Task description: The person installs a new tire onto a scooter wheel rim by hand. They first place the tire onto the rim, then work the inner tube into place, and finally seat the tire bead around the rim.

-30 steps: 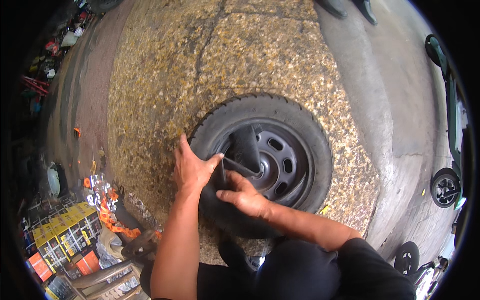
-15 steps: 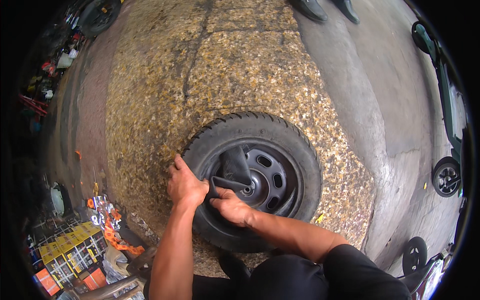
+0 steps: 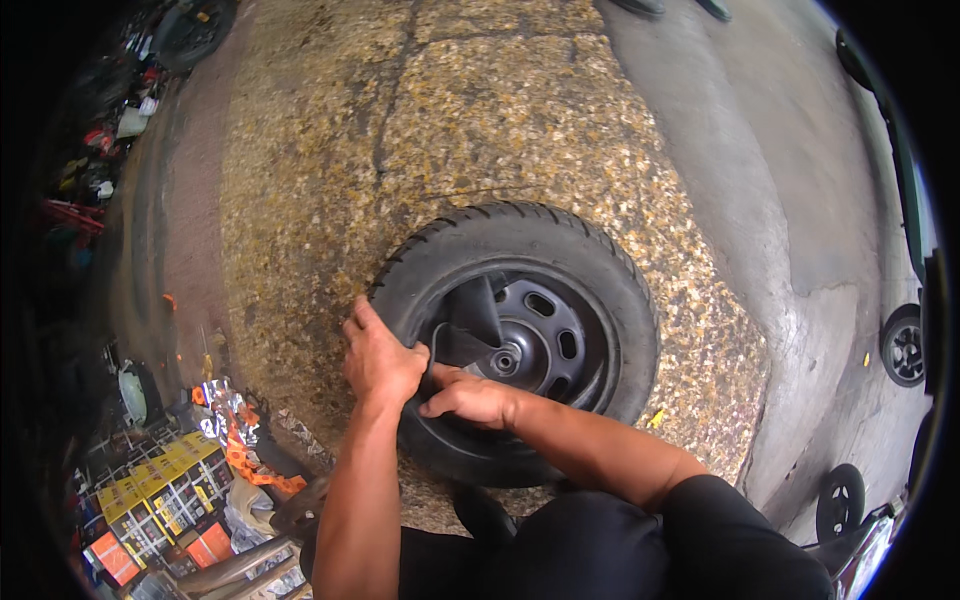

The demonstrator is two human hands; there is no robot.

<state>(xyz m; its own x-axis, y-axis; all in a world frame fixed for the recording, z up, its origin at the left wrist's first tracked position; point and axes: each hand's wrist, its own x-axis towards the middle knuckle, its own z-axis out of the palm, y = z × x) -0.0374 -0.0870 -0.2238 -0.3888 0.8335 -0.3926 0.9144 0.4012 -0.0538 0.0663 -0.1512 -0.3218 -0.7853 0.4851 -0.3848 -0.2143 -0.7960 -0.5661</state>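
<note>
A black tyre [image 3: 630, 300] on a black steel wheel rim [image 3: 515, 325] lies flat on the ground before me. A loose flap of flat black rubber, looking like an inner tube [image 3: 472, 308], sticks out at the rim's left side and folds toward the hub. My left hand [image 3: 385, 355] is closed around the tyre's left sidewall, thumb toward the rim. Close beside it, my right hand [image 3: 470, 398] reaches over the rim with bent fingers at the lower end of the rubber flap. Its fingertips are partly hidden between tyre and rim.
Stacked yellow and orange boxes [image 3: 165, 490] stand at the lower left, by orange-and-silver wrapping [image 3: 240, 440]. Assorted parts and another wheel [image 3: 195, 35] line the far left. Vehicle wheels [image 3: 903, 345] stand at the right. A person's shoes [image 3: 640, 6] show at the far edge.
The view has shifted, so the wheel sits slightly farther up and right. The rubber flap's fold by my hands has changed shape, its lower part now lying nearer the hub. Both hands stay at the tyre's left side.
</note>
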